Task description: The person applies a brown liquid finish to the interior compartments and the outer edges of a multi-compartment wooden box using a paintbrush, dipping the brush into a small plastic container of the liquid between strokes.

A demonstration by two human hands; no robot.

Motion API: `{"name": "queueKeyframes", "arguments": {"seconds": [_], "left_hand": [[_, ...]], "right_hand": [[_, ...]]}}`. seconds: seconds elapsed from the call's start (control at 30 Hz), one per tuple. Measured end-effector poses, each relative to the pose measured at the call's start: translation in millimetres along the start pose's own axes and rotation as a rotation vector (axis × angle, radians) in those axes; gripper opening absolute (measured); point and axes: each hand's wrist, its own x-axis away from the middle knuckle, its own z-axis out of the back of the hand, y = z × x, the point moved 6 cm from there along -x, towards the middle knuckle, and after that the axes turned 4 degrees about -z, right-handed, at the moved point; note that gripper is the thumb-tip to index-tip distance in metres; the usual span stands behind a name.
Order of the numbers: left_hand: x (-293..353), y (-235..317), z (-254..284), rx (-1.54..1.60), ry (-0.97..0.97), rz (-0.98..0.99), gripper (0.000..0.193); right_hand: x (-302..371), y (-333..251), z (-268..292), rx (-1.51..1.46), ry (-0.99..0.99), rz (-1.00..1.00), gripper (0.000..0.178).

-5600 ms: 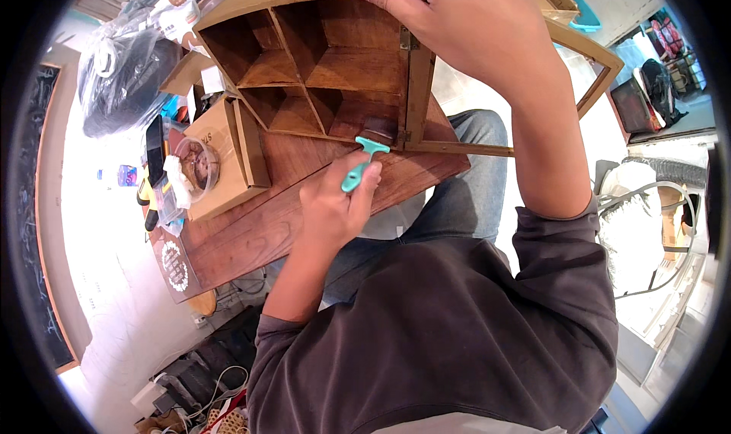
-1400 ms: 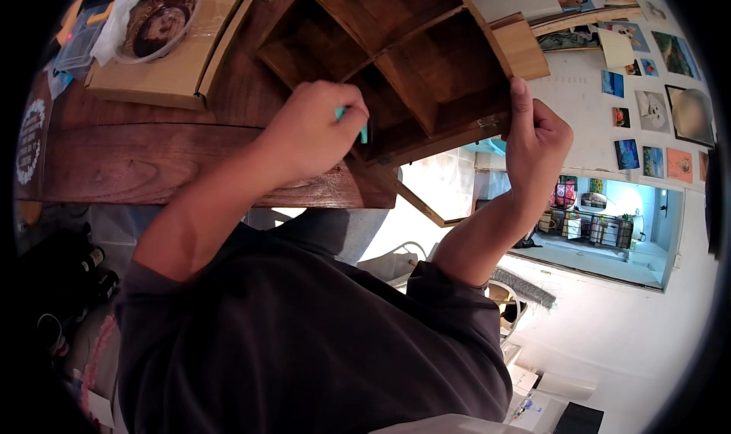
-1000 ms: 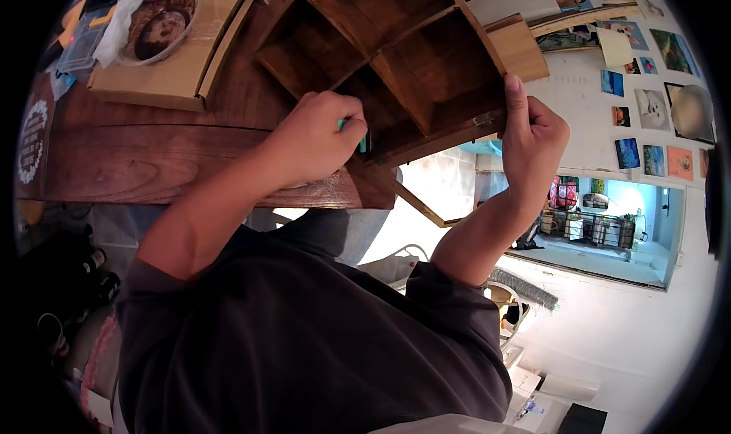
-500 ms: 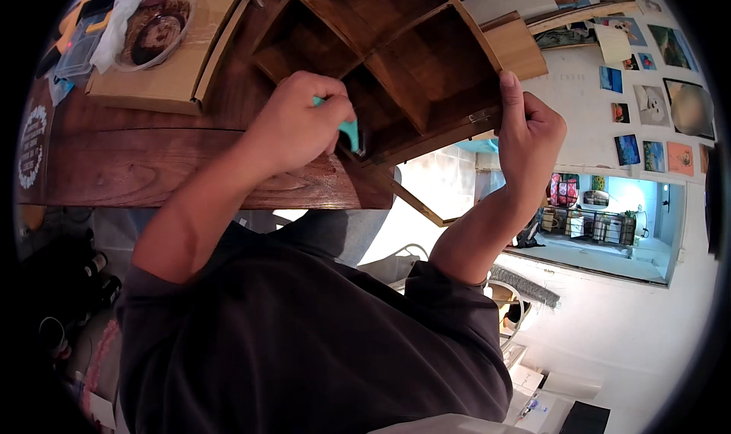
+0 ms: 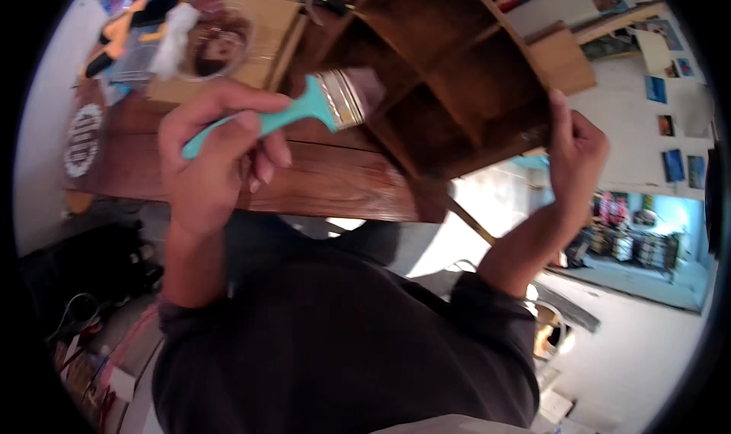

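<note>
- One view only, from a fisheye camera on the person's head.
- It faces steeply down over the chest and forearms onto the tabletop (image 5: 320,183) edge.
- It sits close: the left hand (image 5: 217,156) and right hand (image 5: 575,156) fill the middle.
- Straight edges bend toward the dark round rim.

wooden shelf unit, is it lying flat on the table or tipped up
Tipped up: the wooden shelf unit tilts off the table, the right hand gripping its lower edge.
</note>
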Motion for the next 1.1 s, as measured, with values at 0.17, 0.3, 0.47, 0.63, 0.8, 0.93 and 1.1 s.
{"name": "queueKeyframes", "arguments": {"seconds": [0.17,0.3,0.47,0.63,0.8,0.93,1.1], "left_hand": [[17.1,68.2,98.6,-0.269,0.625,-0.434,0.022],[-18.2,65.3,122.8,-0.539,0.642,-0.228,0.027],[-40.3,62.1,128.3,-0.702,0.554,-0.144,0.032],[-51.1,49.9,123.7,-0.736,0.421,-0.127,0.034],[-46.4,56.2,122.4,-0.659,0.487,-0.176,0.034],[-46.7,49.2,122.5,-0.745,0.488,-0.12,0.035],[-38.1,48.5,147.9,-0.268,0.741,-0.124,0.032]], "right_hand": [[-2.5,1.0,-7.4,-0.003,-0.046,-0.052,0.061],[-2.4,-1.7,-12.8,0.009,-0.039,-0.057,0.061],[1.2,-6.6,-6.6,-0.017,-0.023,-0.063,0.06],[1.3,-3.8,-8.3,-0.048,-0.024,-0.046,0.061],[1.3,-2.5,-7.6,-0.044,-0.011,-0.035,0.063],[1.8,-0.6,-6.7,-0.009,-0.004,-0.062,0.063],[1.2,-4.8,-6.7,-0.026,-0.003,-0.024,0.06]]}}
